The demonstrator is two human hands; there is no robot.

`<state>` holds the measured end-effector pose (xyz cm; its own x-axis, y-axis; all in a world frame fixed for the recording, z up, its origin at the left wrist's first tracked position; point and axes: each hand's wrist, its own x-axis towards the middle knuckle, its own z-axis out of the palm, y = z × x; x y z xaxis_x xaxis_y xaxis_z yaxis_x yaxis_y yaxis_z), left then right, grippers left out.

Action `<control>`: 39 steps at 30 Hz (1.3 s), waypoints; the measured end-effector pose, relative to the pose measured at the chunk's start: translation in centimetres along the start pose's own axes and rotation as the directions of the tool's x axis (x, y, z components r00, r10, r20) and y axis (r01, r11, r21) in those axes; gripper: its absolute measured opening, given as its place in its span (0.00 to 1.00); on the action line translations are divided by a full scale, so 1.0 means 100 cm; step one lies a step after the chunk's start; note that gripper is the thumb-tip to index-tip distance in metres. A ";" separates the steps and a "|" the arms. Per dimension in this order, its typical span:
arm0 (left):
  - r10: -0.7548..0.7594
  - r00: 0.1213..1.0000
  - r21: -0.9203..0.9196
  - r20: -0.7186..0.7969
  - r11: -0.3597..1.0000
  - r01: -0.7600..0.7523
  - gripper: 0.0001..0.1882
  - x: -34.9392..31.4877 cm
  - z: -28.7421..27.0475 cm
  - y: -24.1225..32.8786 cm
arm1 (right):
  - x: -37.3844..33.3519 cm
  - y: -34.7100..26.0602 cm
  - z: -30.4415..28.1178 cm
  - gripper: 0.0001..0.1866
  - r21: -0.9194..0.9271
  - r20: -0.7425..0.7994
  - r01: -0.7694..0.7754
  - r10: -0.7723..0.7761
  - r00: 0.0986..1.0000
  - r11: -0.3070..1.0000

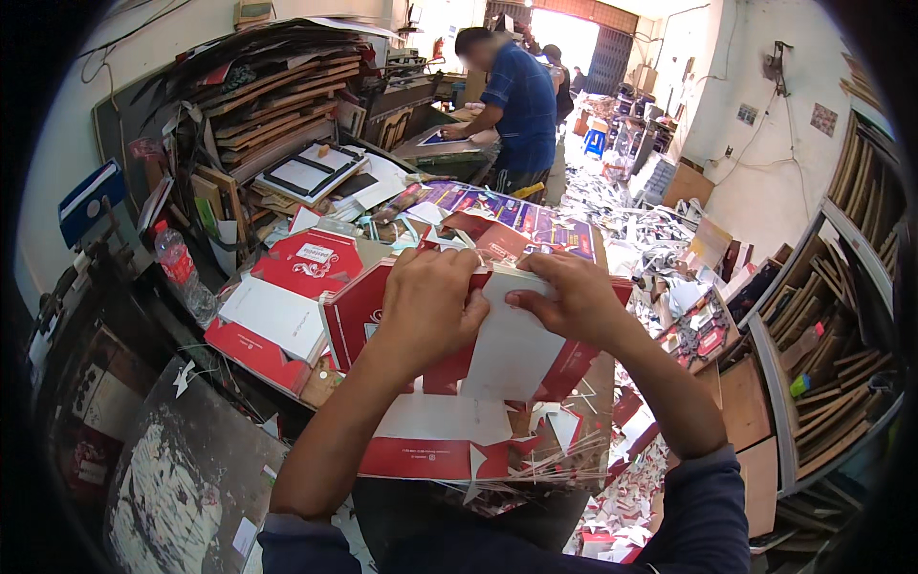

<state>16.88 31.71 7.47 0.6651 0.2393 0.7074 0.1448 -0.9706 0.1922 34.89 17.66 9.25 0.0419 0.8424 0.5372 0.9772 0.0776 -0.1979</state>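
Observation:
In both hands, a red-and-white printed card sheet (512, 344) stands upright over the worktable. My left hand (427, 292) is closed over its top edge, fingers curled behind and thumb on the near side. My right hand (572, 295) grips the same edge a little to the right, thumb pressed on the white face. Whether it is one sheet or several together, I cannot tell. Below it on the table lies another red-and-white sheet (435, 457). To the left sits a stack of die-cut red-and-white cards (273, 320).
Paper offcuts (564, 426) litter the table and the floor. A plastic bottle (182, 273) stands at the left. Wooden boards (277, 100) are piled behind it; shelves of boards (832, 354) line the right. Ahead, a person in a blue shirt (523, 105) bends over another table.

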 end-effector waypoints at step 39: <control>0.098 0.964 -0.044 -0.246 0.993 -0.112 0.15 -0.043 0.007 0.013 | 0.031 -0.003 0.023 0.32 0.484 0.848 -0.747 -0.034 0.529 0.455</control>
<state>14.67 29.43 4.20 0.4757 0.1416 0.8681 0.0365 -0.9893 0.1414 34.30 21.47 9.09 -0.1878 0.8951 -0.4045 0.3125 -0.3360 -0.8885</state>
